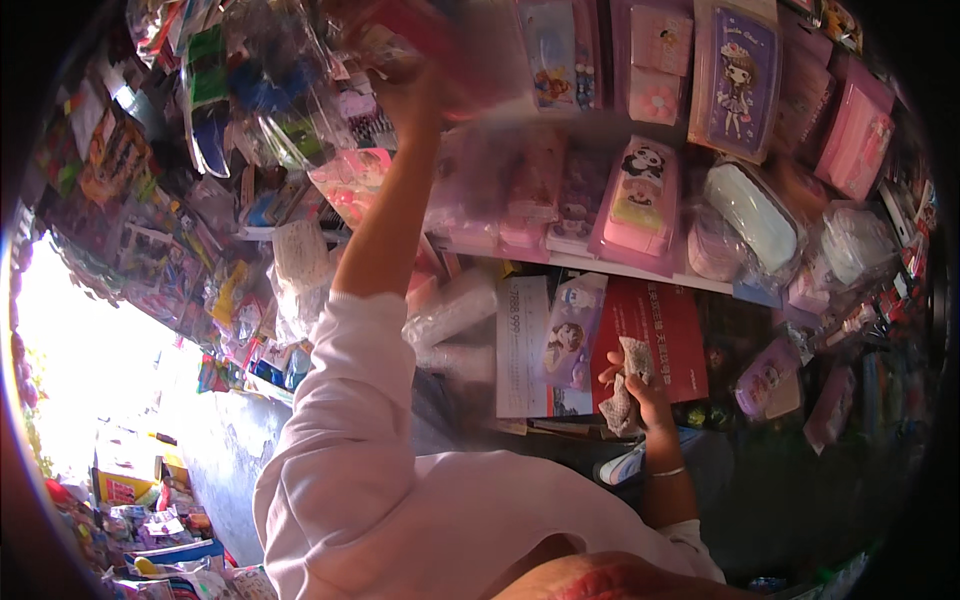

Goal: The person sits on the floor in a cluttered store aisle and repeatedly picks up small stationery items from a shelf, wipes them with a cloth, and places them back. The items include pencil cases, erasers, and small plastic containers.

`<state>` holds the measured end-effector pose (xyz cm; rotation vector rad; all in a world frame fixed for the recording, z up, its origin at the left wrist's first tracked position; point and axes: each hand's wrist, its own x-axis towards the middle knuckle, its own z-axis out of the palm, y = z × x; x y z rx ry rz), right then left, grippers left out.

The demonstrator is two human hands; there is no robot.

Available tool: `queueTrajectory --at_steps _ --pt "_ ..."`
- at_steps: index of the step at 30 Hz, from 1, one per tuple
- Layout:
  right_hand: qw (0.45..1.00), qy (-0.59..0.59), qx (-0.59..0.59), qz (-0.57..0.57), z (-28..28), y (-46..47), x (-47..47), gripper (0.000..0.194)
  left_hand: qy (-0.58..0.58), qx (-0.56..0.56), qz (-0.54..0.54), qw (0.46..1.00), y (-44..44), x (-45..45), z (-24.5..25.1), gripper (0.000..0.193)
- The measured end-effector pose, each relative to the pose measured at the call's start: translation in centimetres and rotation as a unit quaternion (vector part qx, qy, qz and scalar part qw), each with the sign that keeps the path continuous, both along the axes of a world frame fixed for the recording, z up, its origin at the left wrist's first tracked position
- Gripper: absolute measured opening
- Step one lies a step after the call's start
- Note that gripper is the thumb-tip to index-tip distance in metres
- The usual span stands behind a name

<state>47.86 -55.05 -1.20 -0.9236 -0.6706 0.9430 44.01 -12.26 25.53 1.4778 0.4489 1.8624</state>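
My left hand is raised at the top, with its fingers on a blurred pinkish-red package. Low at the right of the middle, my right hand holds a crumpled, beige textured cloth. Near it, a purple pencil case with a cartoon girl lies on a red and white printed sheet. Above, a pink case with a panda stands on a shelf among other packaged pencil cases.
A purple case with a cartoon figure is in the upper row. A clear-wrapped pale case rests at the right. Many plastic-bagged goods hang at the left, beside a bright opening. More packaged goods lie at the lower left.
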Motion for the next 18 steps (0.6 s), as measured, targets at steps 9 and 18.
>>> queueTrajectory --at_steps 9,18 --pt "0.990 -0.074 -0.061 -0.100 2.1 -0.2 -2.8 0.061 0.262 -0.088 -0.314 0.908 -24.8 -10.3 -13.4 0.117" --pt "0.946 -0.310 0.016 -0.093 4.8 2.3 -7.0 0.073 0.491 0.028 -0.087 0.866 -27.4 -14.8 -17.6 0.113"
